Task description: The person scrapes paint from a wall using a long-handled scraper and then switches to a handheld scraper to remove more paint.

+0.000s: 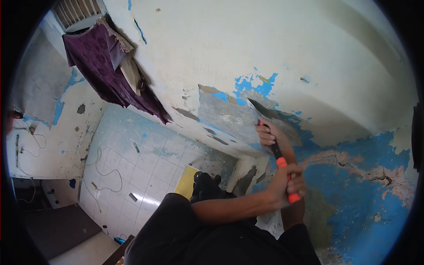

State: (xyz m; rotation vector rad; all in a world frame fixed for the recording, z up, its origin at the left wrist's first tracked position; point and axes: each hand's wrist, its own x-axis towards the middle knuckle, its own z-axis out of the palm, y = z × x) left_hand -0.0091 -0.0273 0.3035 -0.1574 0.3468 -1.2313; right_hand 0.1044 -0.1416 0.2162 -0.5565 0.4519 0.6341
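Note:
Both of my hands grip a long-handled scraper with a black and red handle. My left hand is wrapped round the red lower end of the handle. Farther up, close below the blade, my right hand is closed round the shaft. The flat metal blade lies right at the wall, over a bare grey patch edged with flaking blue paint. My right forearm passes partly behind my left hand.
A purple curtain hangs by a barred window. Below, a tiled floor holds a loose cable and a yellow board beside my foot. Cracked plaster runs across the blue wall at right. A dark brown panel stands lower left.

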